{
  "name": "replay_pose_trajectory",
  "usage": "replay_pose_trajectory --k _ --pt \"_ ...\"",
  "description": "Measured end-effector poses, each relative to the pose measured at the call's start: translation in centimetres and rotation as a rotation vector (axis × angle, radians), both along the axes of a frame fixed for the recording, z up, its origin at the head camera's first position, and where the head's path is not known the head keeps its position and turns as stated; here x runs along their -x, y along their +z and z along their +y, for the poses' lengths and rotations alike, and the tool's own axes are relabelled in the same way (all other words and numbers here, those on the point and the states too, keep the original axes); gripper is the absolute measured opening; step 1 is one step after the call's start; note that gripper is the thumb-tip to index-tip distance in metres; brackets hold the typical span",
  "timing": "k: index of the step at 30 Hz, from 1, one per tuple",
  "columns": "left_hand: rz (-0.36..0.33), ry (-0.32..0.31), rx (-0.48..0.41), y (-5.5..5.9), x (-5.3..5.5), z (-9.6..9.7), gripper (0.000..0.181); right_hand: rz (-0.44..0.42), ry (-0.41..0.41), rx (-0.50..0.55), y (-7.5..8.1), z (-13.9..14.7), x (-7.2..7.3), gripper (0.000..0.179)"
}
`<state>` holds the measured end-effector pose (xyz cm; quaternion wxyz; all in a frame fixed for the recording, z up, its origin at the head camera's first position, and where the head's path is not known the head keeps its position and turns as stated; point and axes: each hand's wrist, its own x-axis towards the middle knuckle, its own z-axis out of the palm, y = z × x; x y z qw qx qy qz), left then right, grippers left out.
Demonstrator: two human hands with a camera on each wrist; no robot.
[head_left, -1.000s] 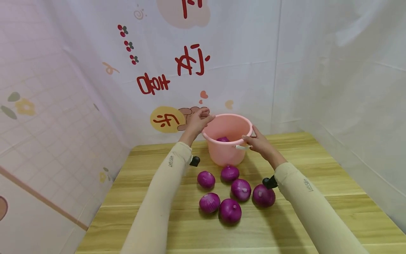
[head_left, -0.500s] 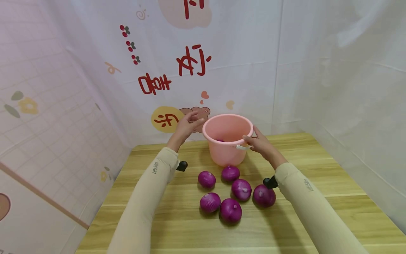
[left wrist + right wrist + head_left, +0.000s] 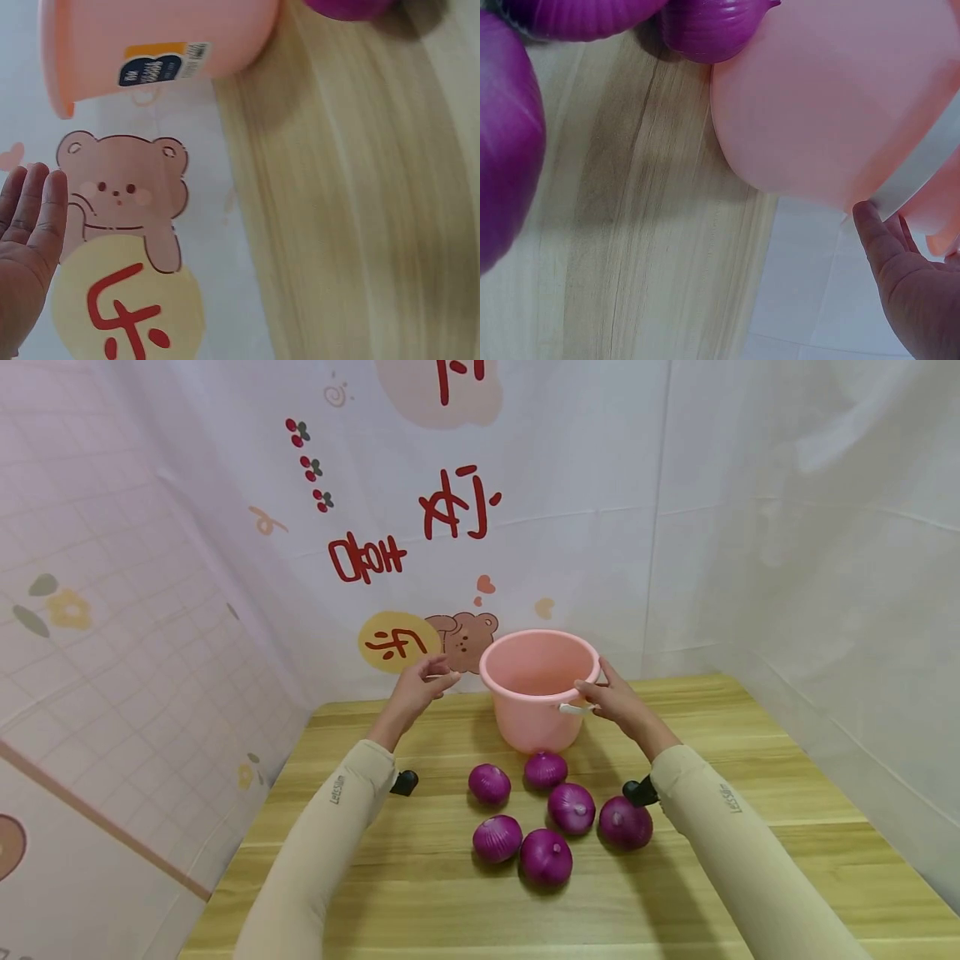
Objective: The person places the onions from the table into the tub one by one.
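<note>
A pink bucket (image 3: 534,727) stands upright at the back of the table. My right hand (image 3: 617,700) grips its rim on the right, thumb in front, beside the white handle (image 3: 924,166). Left of the bucket and apart from it, my left hand (image 3: 415,687) is in the air, holding nothing. In the left wrist view its fingers (image 3: 45,214) look nearly straight. Several purple onions lie before the bucket, among them one close against its base (image 3: 545,770), one at the front (image 3: 545,857) and one under my right wrist (image 3: 626,823). The bucket's bottom is hidden.
The wooden table (image 3: 420,877) reaches back to a white printed curtain (image 3: 570,543). Another hanging sheet (image 3: 840,635) borders the right side, and a tile-patterned one (image 3: 112,635) the left. A black wrist camera (image 3: 405,782) sits on my left sleeve.
My left hand has withdrawn leftward and down from above the bucket's rim. The purple onion seen inside the bucket has dropped out of sight. My right hand keeps its hold.
</note>
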<state>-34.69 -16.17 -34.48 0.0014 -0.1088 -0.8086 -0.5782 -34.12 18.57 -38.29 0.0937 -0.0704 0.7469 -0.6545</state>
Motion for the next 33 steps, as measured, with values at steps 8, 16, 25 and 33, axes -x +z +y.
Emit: replay_pose_trajectory --k 8,16,25,33 --pt "-0.05 -0.053 0.008 -2.4 -0.8 -0.8 0.061 0.011 -0.002 0.0 0.1 0.2 -0.2 0.084" --pt "-0.114 -0.085 0.083 -5.2 -2.5 -1.0 0.062 0.004 0.006 0.004 -0.2 0.0 0.0 0.082" --pt "-0.109 -0.112 0.166 -8.1 -3.6 -0.8 0.064 0.02 0.0 0.004 -0.3 0.1 0.2 0.083" --pt "-0.12 -0.179 0.18 -9.9 -4.3 -0.3 0.068 0.006 -0.011 0.009 0.0 0.0 -0.1 0.083"
